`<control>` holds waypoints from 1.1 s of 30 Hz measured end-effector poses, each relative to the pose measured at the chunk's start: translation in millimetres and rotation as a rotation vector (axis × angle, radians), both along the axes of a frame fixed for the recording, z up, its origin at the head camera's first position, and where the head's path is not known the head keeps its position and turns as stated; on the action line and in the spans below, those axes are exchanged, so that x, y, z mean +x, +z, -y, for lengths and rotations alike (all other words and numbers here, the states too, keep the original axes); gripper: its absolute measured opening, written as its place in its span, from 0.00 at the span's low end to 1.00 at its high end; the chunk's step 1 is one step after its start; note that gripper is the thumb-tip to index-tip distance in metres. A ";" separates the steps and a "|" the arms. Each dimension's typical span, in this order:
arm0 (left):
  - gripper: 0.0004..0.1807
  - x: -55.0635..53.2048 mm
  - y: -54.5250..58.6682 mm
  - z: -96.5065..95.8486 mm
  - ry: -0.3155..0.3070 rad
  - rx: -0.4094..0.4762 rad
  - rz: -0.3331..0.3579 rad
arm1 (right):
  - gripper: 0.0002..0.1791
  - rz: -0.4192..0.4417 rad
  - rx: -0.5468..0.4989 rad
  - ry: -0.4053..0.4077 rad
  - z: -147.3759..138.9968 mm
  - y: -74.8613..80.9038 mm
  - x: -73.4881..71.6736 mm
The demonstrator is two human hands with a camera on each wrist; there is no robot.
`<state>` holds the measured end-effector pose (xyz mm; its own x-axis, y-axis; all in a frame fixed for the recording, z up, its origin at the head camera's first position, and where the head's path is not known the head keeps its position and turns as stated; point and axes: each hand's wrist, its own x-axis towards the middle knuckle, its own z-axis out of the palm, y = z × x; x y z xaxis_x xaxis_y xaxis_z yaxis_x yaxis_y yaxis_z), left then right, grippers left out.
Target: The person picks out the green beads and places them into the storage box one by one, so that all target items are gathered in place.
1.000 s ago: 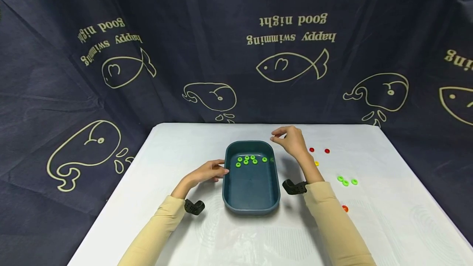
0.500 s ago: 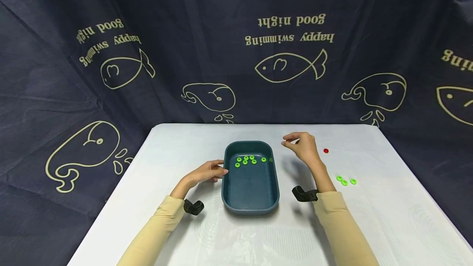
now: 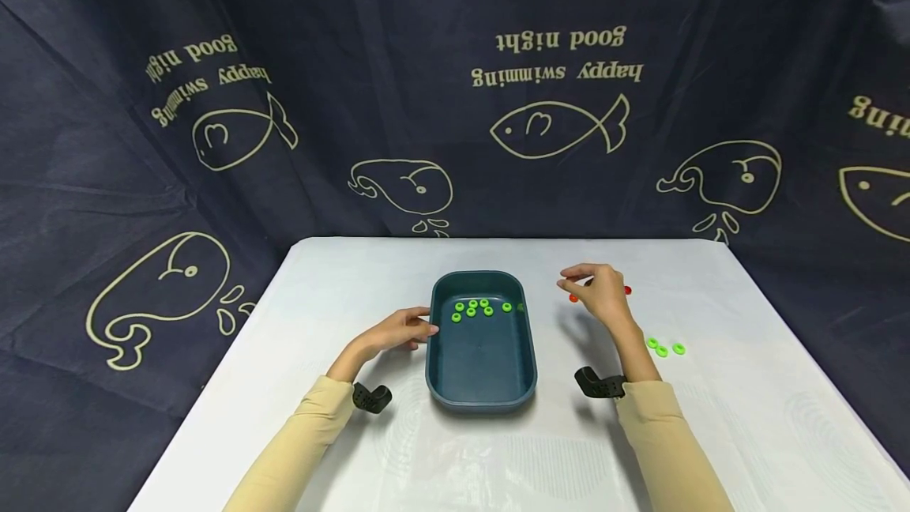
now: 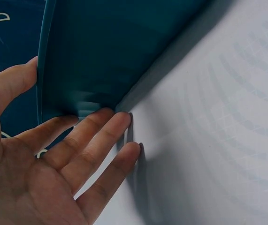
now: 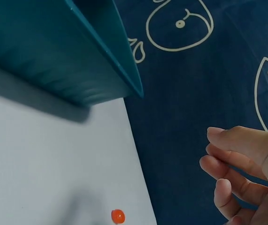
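My left hand [image 3: 398, 330] holds the left wall of a dark teal plastic box [image 3: 480, 403]. In the left wrist view the thumb [image 4: 19, 77] is at the rim and the other fingers extend along the outer wall. Several small green rings [image 3: 472, 312] lie inside, toward the far end. My right hand [image 3: 600, 291] is above the table, right of the box, its thumb and fingers loosely bent. In the right wrist view nothing shows between them. Below those fingertips an orange-red ring [image 3: 573, 298] lies on the table.
A red ring [image 3: 628, 290] shows just beyond the right hand. Three green rings [image 3: 662, 352] lie to the right of the right forearm. Behind the white table [image 3: 341, 267] hangs a dark curtain [image 3: 455, 85] with fish and whale prints.
My right hand has moved right and slightly nearer, away from the box's far corner. The orange-red ring has come into view beneath it. My left hand and the box stay in place.
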<state>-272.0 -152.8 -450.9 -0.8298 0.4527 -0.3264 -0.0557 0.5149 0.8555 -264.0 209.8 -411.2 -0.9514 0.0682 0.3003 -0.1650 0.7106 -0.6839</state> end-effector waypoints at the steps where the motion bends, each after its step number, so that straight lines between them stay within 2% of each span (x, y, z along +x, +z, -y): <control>1: 0.38 0.1 0.0 0.2 -0.002 0.002 -0.002 | 0.10 -0.001 0.004 -0.005 -1.0 -1.0 0.6; 11: 0.37 1.0 0.1 0.2 0.010 0.012 -0.007 | 0.09 -0.038 0.035 -0.033 -12.6 -10.4 7.7; 18: 0.37 1.9 -0.7 0.0 0.014 0.012 -0.001 | 0.11 0.024 0.021 -0.047 -23.6 -19.7 18.4; 33: 0.37 1.3 -0.4 0.3 -0.002 0.016 -0.005 | 0.12 0.053 0.022 -0.116 -48.3 -37.8 34.9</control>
<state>-270.7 -153.0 -451.3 -0.8303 0.4595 -0.3155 -0.0505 0.5017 0.8636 -229.1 258.1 -448.9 -0.9520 0.1725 0.2529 -0.0454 0.7375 -0.6738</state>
